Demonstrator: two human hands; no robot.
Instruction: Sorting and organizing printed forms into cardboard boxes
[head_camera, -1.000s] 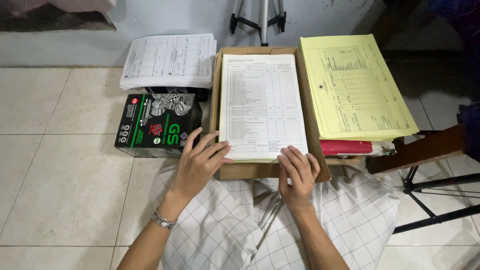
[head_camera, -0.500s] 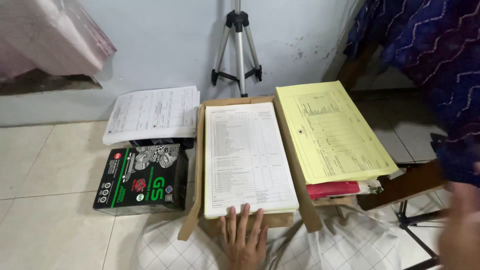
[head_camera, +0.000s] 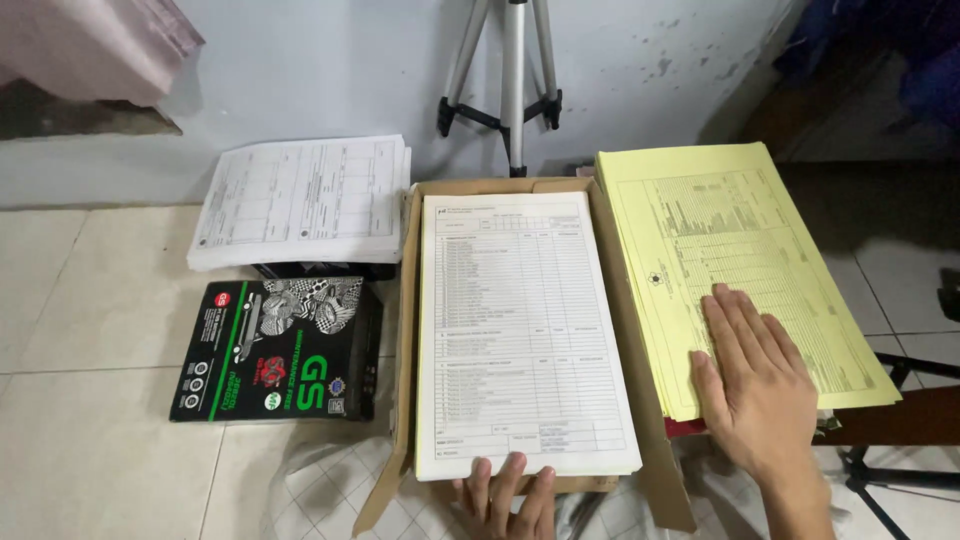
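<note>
A thick stack of white printed forms (head_camera: 520, 330) lies in an open cardboard box (head_camera: 404, 330) in front of me. My left hand (head_camera: 505, 497) rests at the stack's near edge, fingertips touching the bottom sheet. To the right, a stack of yellow printed forms (head_camera: 720, 230) lies tilted on a red folder. My right hand (head_camera: 758, 385) lies flat, palm down, fingers together, on the near part of the yellow stack. Neither hand grips anything.
A second stack of white forms (head_camera: 300, 200) sits at the back left on a dark box. A black carton with green print (head_camera: 280, 350) lies on the tiled floor. A tripod (head_camera: 510, 80) stands against the wall. Checked cloth (head_camera: 330, 480) covers my lap.
The view has tilted up toward the wall. My right hand left the white stack and moved right onto the yellow stack. My left hand slid to the white stack's near edge.
</note>
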